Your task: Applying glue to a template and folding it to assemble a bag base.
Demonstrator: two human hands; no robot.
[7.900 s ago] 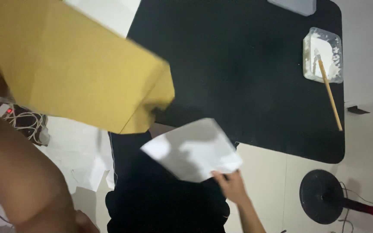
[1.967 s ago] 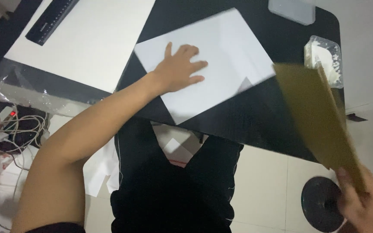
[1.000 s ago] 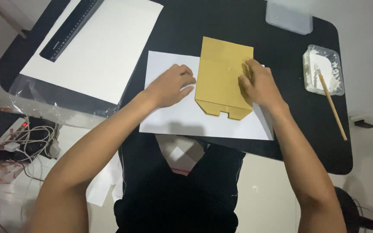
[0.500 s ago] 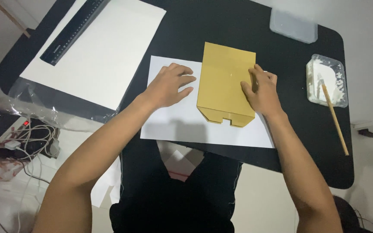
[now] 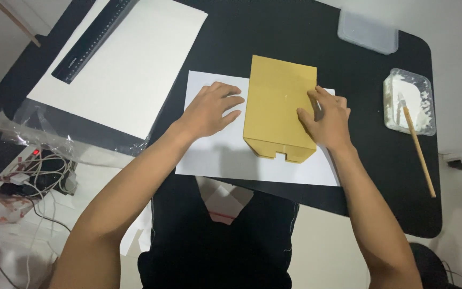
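Pressing flat, the left hand (image 5: 212,109) and right hand (image 5: 327,118), both open and gripping nothing, hold the folded brown paper bag (image 5: 279,107) on the white sheet (image 5: 215,155); paste tub (image 5: 408,101) stands untouched.

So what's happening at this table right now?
A person presses a folded tan paper bag flat on a white sheet on the black table. The right hand rests on the bag's edge, the left hand on the sheet beside it. A tub of white paste with a stick sits to the right.
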